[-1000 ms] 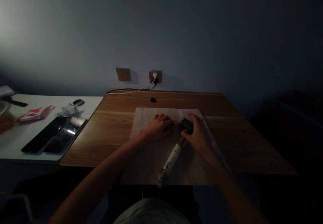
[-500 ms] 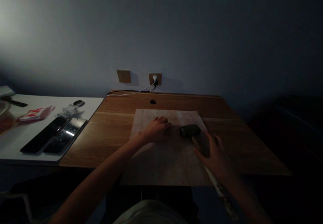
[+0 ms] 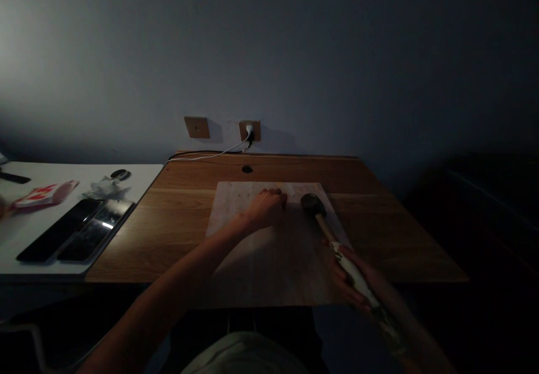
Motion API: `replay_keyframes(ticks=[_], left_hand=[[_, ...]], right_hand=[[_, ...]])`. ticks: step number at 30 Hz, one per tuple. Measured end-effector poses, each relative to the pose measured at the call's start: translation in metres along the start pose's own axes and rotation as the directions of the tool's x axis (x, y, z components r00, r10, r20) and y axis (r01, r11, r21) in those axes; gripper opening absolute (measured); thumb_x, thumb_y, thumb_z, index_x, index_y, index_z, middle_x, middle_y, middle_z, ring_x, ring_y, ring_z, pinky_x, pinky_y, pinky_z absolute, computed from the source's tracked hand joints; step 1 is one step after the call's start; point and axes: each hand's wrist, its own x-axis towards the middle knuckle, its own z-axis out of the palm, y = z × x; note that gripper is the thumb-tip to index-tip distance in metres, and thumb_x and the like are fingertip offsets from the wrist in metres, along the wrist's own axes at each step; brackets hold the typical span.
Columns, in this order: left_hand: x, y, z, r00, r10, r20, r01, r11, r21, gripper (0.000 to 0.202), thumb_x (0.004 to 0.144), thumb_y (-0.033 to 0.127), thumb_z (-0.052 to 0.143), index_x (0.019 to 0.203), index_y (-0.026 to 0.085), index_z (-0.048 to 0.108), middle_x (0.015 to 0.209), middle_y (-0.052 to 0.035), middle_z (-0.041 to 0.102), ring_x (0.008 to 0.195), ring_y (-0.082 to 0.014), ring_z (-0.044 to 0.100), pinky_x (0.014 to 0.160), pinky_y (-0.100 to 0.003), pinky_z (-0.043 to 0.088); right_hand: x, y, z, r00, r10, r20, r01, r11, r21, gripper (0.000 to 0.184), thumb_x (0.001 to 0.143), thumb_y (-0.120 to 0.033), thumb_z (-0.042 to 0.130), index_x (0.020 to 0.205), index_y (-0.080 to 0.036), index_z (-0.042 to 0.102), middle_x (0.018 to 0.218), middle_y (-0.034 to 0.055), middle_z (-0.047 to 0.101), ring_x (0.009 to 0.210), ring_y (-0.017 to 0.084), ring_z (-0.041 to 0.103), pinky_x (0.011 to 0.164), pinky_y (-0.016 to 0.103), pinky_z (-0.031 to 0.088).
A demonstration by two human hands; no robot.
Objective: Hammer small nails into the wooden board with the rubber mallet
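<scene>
A pale wooden board [image 3: 269, 267] lies on a brown wooden desk [image 3: 181, 222]. My left hand [image 3: 267, 207] rests on the board's far part, fingers curled together at a small thing I cannot make out. My right hand [image 3: 351, 281] is wrapped round the paint-stained handle of a hammer [image 3: 326, 231]. The hammer's dark head sits on the board just right of my left hand, and the handle runs back along my right forearm.
A white table [image 3: 25, 233] adjoins the desk on the left, with two dark phones [image 3: 78, 231], a red and white packet [image 3: 42, 194] and crumpled wrapping. Two wall sockets are behind the desk; a white cable [image 3: 210, 154] runs from one.
My right hand has slid from the hammer's head down to the handle, and the hammer has swung so its handle points to the near right. My left hand has stayed on the board.
</scene>
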Motion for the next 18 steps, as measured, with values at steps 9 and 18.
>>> replay_keyframes(ticks=[9,18], left_hand=[[0.036,-0.021,0.018,0.992,-0.125,-0.027,0.106,0.923,-0.370,0.038,0.078,0.008,0.065,0.114,0.019,0.067,0.089,-0.0016,0.075,0.077,-0.0141,0.068,0.076,-0.025,0.054],[0.058,-0.013,0.021,0.989,-0.078,-0.122,0.017,0.900,-0.436,0.021,0.080,0.008,0.064,0.097,0.016,0.074,0.086,-0.0030,0.076,0.079,-0.0136,0.069,0.074,-0.022,0.053]], right_hand=[[-0.034,-0.037,0.036,0.832,-0.389,-0.395,0.336,0.921,-0.198,0.036,0.090,-0.060,0.062,0.087,-0.026,0.052,0.048,-0.0093,0.047,0.029,0.009,0.036,0.027,0.017,0.029],[-0.033,-0.067,0.030,0.232,-0.882,-0.410,0.560,0.465,-0.686,0.039,0.098,-0.045,0.056,0.132,-0.031,0.044,0.056,-0.0088,0.050,0.035,0.016,0.046,0.037,0.028,0.039]])
